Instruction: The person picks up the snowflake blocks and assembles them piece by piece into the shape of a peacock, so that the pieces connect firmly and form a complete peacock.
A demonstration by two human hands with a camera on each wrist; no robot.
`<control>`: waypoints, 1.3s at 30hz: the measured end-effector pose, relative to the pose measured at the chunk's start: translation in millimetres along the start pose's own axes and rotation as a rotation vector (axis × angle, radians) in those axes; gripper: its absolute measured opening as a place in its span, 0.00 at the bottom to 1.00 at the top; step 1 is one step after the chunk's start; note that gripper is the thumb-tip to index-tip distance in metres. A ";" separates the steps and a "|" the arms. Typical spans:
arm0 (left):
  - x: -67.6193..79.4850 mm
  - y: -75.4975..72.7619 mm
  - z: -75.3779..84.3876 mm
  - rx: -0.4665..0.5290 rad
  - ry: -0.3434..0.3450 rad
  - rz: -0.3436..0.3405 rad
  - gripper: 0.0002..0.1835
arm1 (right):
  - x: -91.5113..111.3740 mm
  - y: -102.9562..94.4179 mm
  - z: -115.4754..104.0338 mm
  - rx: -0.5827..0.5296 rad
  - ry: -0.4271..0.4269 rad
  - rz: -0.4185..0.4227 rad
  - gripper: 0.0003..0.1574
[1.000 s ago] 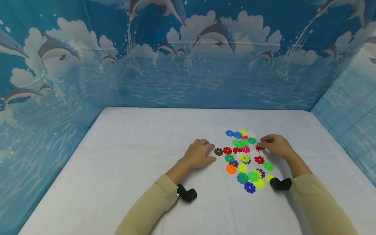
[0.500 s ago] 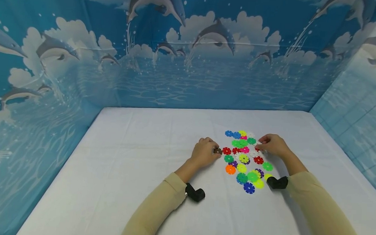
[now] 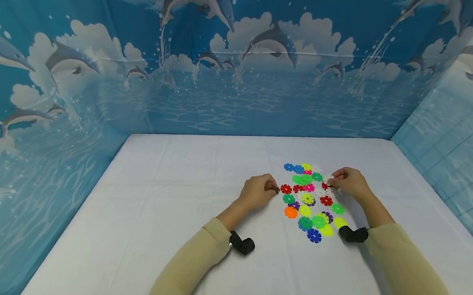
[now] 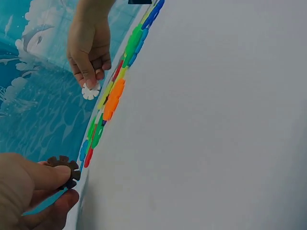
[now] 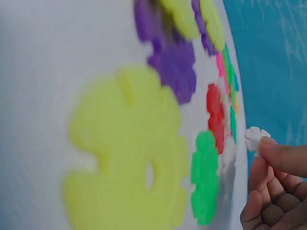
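Note:
My left hand [image 3: 255,192] pinches a dark brown notched plastic disc [image 4: 64,171] between thumb and fingers, at the left side of a spread of coloured discs. In the left wrist view the brown disc is held up, its notched rim facing the camera. Across the spread, my right hand [image 3: 351,182] pinches a white notched disc [image 5: 256,139] between thumb and forefinger, the other fingers curled. That white disc also shows below the right fingers in the left wrist view. Close under the right hand lie a red disc [image 3: 326,200] and several white ones.
Flat discs lie on the white-covered table [image 3: 177,207], some overlapping: an orange disc [image 3: 291,212], a dark blue disc [image 3: 314,235], a yellow disc [image 5: 129,148] near the right wrist, and several more. A dolphin-print curtain [image 3: 239,98] stands behind and beside the table.
My left hand has moved right to the brown disc, taken hold of it and tilted it up. My right hand has lifted a white disc slightly from the spread.

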State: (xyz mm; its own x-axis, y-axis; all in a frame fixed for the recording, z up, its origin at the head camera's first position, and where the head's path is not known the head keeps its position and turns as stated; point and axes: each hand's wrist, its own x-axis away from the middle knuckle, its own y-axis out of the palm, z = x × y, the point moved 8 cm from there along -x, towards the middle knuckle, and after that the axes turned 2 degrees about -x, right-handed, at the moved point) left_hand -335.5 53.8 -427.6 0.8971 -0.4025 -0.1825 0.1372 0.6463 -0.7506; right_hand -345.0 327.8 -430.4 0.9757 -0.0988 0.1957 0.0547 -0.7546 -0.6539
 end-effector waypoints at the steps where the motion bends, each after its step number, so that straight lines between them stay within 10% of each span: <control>1: 3.1 -3.6 -1.4 0.023 -0.008 0.010 0.04 | 2.3 1.7 -2.2 -0.006 -0.007 -0.003 0.27; 10: 34.9 -26.0 -31.7 0.432 -0.126 -0.042 0.07 | 32.8 28.8 -43.2 -0.015 -0.142 -0.060 0.24; 28: 78.5 -29.0 -39.2 0.628 -0.118 -0.108 0.13 | 73.5 119.0 -110.0 -0.125 -0.386 -0.257 0.09; 39: 82.1 -26.0 -40.3 0.808 -0.160 -0.074 0.10 | 92.9 133.0 -131.5 -0.076 -0.578 -0.165 0.05</control>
State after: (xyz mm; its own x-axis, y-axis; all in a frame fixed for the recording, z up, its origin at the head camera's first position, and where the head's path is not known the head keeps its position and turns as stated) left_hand -282.4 -22.2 -448.7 0.9144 -0.4047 -0.0122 0.4034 0.9132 -0.0577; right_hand -275.0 132.9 -403.1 0.9141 0.3758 -0.1521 0.2210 -0.7765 -0.5901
